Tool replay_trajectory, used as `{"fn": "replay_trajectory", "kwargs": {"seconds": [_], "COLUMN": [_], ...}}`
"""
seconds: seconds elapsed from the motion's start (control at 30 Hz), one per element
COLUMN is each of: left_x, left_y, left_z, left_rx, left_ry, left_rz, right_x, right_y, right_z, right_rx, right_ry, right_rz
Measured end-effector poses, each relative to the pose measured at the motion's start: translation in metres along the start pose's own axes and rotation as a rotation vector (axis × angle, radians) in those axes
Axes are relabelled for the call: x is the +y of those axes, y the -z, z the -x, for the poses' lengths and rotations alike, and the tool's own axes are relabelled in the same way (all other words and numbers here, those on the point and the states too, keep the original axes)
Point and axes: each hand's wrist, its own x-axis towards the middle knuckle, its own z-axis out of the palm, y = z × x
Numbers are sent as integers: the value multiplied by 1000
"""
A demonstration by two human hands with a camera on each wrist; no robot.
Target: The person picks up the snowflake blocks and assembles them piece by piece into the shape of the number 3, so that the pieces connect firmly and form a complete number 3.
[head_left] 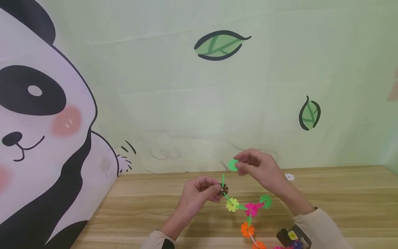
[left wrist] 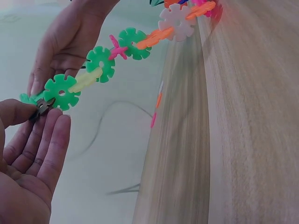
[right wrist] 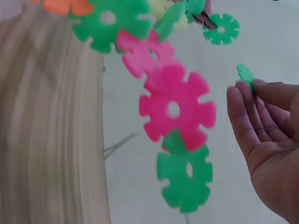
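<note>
My left hand [head_left: 200, 192] pinches a dark brown snowflake disc [head_left: 225, 190] at the upper end of a chain of slotted plastic discs. A green disc [head_left: 223, 180] stands edge-on in the brown one. From there the chain runs down through a yellow disc [head_left: 232, 205], a pink disc [head_left: 251, 209] with a green side disc [head_left: 265, 201], and orange discs [head_left: 247, 229]. The chain's lower end leaves the head view. Above and right of the left hand, my right hand [head_left: 261, 169] holds a loose green disc [right wrist: 244, 73] between thumb and fingertips, apart from the chain.
A white disc [head_left: 290, 176] lies near the back edge of the wooden table [head_left: 140, 207], behind the right forearm. Behind the table hangs a pale green cloth [head_left: 174, 103] printed with leaves and a panda [head_left: 71, 90].
</note>
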Motion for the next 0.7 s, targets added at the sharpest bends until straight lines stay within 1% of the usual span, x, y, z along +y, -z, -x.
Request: {"fn": "replay_trajectory", "kwargs": {"seconds": [0.17, 0.4, 0.7], "left_x": [-1, -2, -1], "left_y": [-1, -1, -2], "left_z": [0, 1, 2], "left_rx": [2, -2, -8], "left_ry": [-5, -1, -8], "left_rz": [-4, 3, -19], "right_x": [-3, -5, -7], "right_y": [-6, -13, -17], "right_z": [3, 5, 6], "right_rx": [-9, -11, -16], "right_ry": [-9, 23, 20], "right_rz": [-28, -46, 39]}}
